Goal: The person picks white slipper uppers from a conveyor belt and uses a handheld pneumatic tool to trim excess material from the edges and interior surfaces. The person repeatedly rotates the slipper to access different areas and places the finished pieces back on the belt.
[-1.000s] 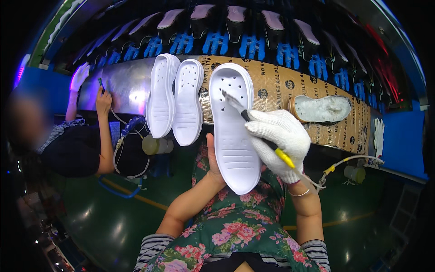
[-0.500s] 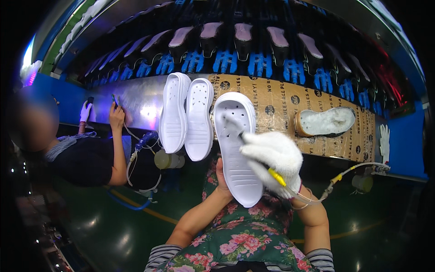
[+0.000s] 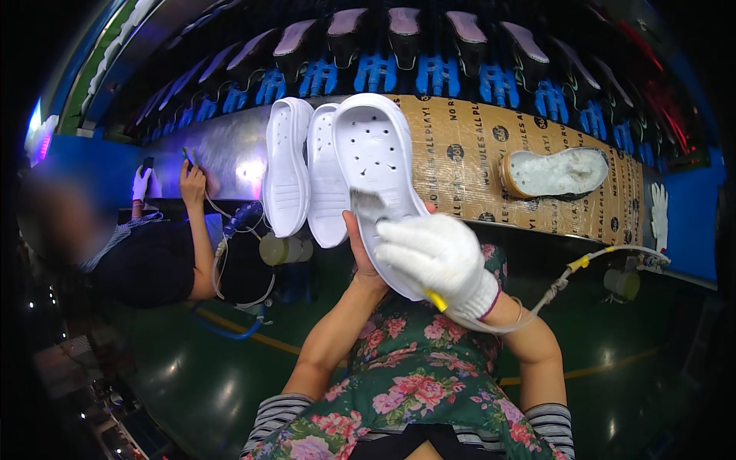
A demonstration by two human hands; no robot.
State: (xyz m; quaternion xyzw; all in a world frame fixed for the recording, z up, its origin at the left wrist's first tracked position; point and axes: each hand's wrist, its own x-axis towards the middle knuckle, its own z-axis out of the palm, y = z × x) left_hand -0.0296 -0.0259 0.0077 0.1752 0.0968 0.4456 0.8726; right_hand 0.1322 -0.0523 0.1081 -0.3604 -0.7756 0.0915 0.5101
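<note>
My bare left hand [image 3: 362,247] grips a white shoe sole [image 3: 371,157] from beneath, with fingers at both edges. The sole's hollow inside faces up, showing small holes in the forefoot. In a white knit glove, my right hand [image 3: 438,251] closes round a brush, its handle mostly hidden. The brush's bristles [image 3: 368,201] are at the sole's middle. A clear hose [image 3: 540,303] with yellow bands runs from that hand to the right. Just left, two more white soles [image 3: 287,172] lie side by side on the bench, the nearer one partly covered by the held sole.
Brown cardboard [image 3: 460,188] covers the bench's right part, bearing a sole-shaped holder [image 3: 556,173] with whitish stuff inside. Beyond stands a row of shoe lasts [image 3: 404,27] on blue clamps [image 3: 438,77]. A spare glove [image 3: 658,215] lies far right. Another person [image 3: 153,261] works at left.
The held sole has moved away from me and slightly left, now overlapping the neighbouring sole. My right hand has moved left, and the brush has shifted from the forefoot down to the middle.
</note>
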